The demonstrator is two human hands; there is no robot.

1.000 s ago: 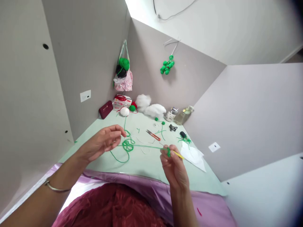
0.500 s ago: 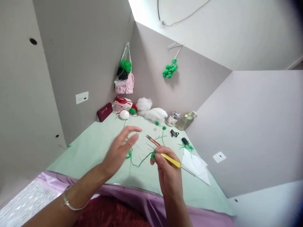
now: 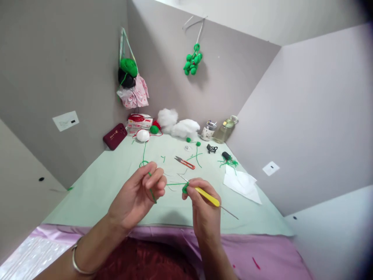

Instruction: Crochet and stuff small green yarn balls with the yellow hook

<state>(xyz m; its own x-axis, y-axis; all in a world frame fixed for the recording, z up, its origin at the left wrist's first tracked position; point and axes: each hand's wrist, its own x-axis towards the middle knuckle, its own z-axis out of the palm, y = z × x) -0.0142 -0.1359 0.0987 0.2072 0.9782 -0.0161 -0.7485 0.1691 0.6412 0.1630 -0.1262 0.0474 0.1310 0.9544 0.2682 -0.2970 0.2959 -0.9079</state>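
My right hand [image 3: 201, 208] pinches a yellow-handled crochet hook [image 3: 207, 196] together with a small green crocheted piece [image 3: 185, 189] at its fingertips. The hook's metal tip points up and left. My left hand [image 3: 140, 194] is curled, with a strand of green yarn [image 3: 151, 186] caught between its fingers. The yarn runs taut from that hand to the green piece, and back across the pale green tabletop [image 3: 116, 179] toward a white ball [image 3: 143, 135].
Red snips [image 3: 184, 162] lie beyond my hands. White stuffing [image 3: 180, 125], a maroon case [image 3: 114, 136], a jar [image 3: 207, 131] and a bottle [image 3: 223, 132] line the back wall. White paper [image 3: 241, 184] lies at right. Green crocheted balls [image 3: 192, 62] hang above.
My left hand, open and spread half a second ago, has closed on the yarn and come back close to my right hand. The camera has tilted down.
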